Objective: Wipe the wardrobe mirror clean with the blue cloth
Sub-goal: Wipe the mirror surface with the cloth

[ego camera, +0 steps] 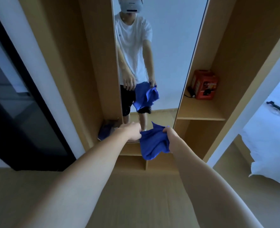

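The right hand [169, 134] is gripping the blue cloth [153, 143] by its upper edge, with the fingers curled tightly around a bunch of the fabric. The cloth is hanging down from this hand in soft, crumpled folds; it is looking like a thick, slightly fuzzy textile of deep blue colour, with one pointed corner standing up beside the knuckles. The left hand [132, 130] is reaching forward just beside the cloth, at its left edge; its fingers are hidden behind the back of the hand, so I cannot tell if they are touching the fabric or how far they are opening. In the reflection this hand is appearing with loose fingers and apart from the cloth. The cloth is hanging in front of the lower part of the mirror [168, 55], not pressing on the glass. The mirror is a tall, narrow panel, smooth and shiny, with pale streaks and small spots showing on its surface. It is standing in a wardrobe [231, 46] of flat, matte, tan wooden boards with straight edges. On the open shelf [200, 111] at the right a red boxy container [204, 84] is sitting. At the far right, rumpled white bedding [270, 137] is lying, and the floor [136, 203] is showing a light wood pattern.
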